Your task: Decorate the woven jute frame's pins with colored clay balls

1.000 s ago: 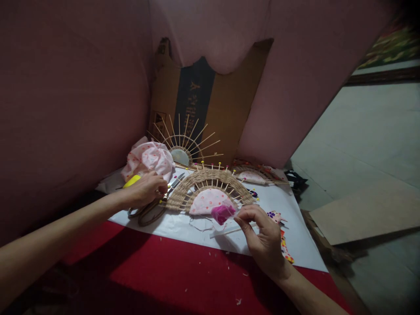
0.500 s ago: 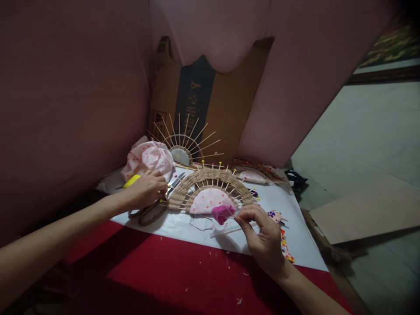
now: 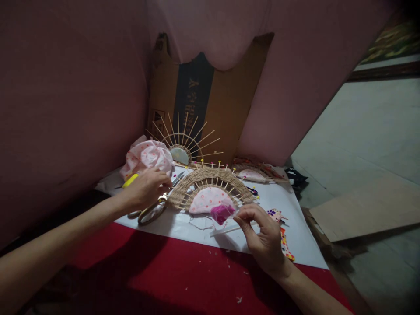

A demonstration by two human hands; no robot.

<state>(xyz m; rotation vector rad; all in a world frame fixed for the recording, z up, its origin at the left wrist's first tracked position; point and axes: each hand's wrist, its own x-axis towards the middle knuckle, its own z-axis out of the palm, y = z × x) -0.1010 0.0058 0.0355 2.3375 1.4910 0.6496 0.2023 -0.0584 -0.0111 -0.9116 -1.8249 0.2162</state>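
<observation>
My left hand (image 3: 150, 187) is closed in a pinch at the left end of a woven half-round fan (image 3: 215, 175). Whatever its fingertips hold is too small to make out. Pins with coloured heads stand along the fan's outer edge, and thin sticks radiate from its pink dotted fabric centre (image 3: 207, 200). In front of the fan, my right hand (image 3: 260, 234) pinches the edge of a small clear plastic bag with magenta contents (image 3: 222, 214). Scissors (image 3: 151, 212) with gold handles lie below my left hand, partly covered by it.
Bunched pink dotted fabric (image 3: 147, 154) and a yellow object (image 3: 130, 180) lie at left. Behind are an unfinished stick fan (image 3: 180, 154), another fan (image 3: 252, 176) and upright cardboard (image 3: 236, 100). Patterned scraps (image 3: 286, 247) lie right on the white sheet (image 3: 308, 251), over red cloth (image 3: 203, 280).
My left hand has lifted slightly and shifted right, off the fan's lower left corner, uncovering more of the scissors. My right hand stays put with the plastic bag.
</observation>
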